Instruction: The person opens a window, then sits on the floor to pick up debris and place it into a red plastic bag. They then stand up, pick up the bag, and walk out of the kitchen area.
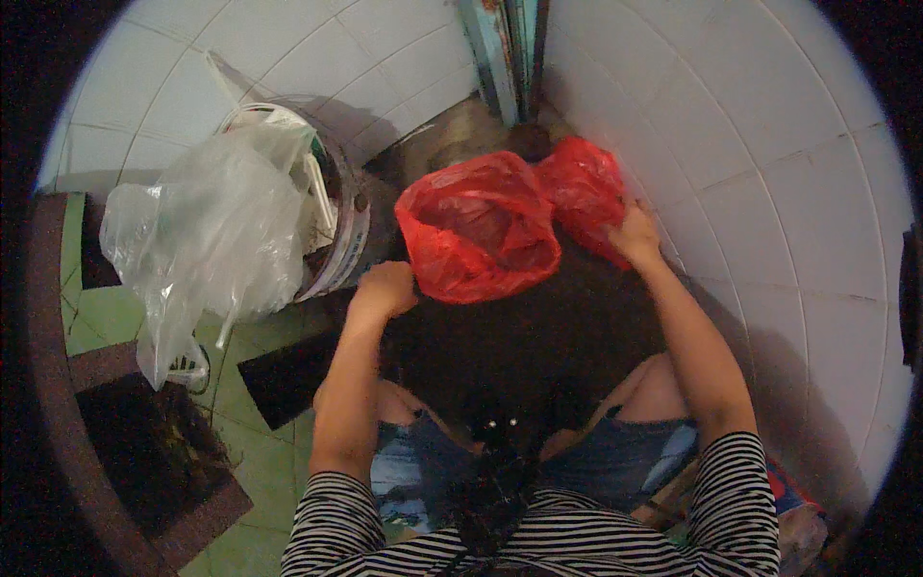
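Observation:
A thin red plastic bag point(476, 285) stands before me with its wide mouth facing up. My left hand point(389, 288) is closed at the near left side of its rim. To the right is more crumpled red plastic point(584, 180); whether it belongs to the same bag I cannot tell. My right hand point(634, 236) grips that piece near the tiled wall, fingers partly hidden. Inside the bag's mouth I make out only folds of red film.
On the left a round bucket point(355, 241) holds mixed refuse, with a clear plastic bag point(223, 216) draped over its side. A worn blue post point(505, 65) stands in the corner. White tiled walls point(728, 144) close in; green floor tiles point(267, 461) show at lower left.

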Demonstrator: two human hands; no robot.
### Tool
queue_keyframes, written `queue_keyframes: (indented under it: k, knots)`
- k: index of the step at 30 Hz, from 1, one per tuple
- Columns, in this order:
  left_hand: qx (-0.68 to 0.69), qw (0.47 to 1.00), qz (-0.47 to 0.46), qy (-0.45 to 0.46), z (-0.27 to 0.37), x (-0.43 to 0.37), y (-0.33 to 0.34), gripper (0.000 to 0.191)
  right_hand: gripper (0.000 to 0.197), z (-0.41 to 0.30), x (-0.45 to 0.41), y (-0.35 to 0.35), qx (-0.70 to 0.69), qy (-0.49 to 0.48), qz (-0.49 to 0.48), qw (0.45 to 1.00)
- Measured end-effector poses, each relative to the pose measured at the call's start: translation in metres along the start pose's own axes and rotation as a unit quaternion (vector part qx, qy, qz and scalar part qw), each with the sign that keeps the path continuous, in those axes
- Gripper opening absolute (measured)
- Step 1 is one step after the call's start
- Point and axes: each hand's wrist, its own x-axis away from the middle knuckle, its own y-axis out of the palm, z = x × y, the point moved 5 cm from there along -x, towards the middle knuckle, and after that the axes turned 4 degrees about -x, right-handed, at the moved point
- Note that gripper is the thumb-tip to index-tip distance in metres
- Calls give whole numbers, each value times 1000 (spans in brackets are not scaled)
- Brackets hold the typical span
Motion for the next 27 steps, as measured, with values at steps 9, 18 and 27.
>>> queue_keyframes:
  k: [9, 18, 27]
  knots:
    - [51, 954, 202, 217, 58, 12, 6, 31, 94, 18, -13, 65, 31, 23, -102, 994]
    - [226, 889, 318, 240, 69, 30, -43, 32, 39, -12, -16, 19, -20, -73, 36, 997]
    - [686, 686, 133, 203, 69, 19, -54, 42, 33, -154, 99, -96, -12, -441, 231, 867]
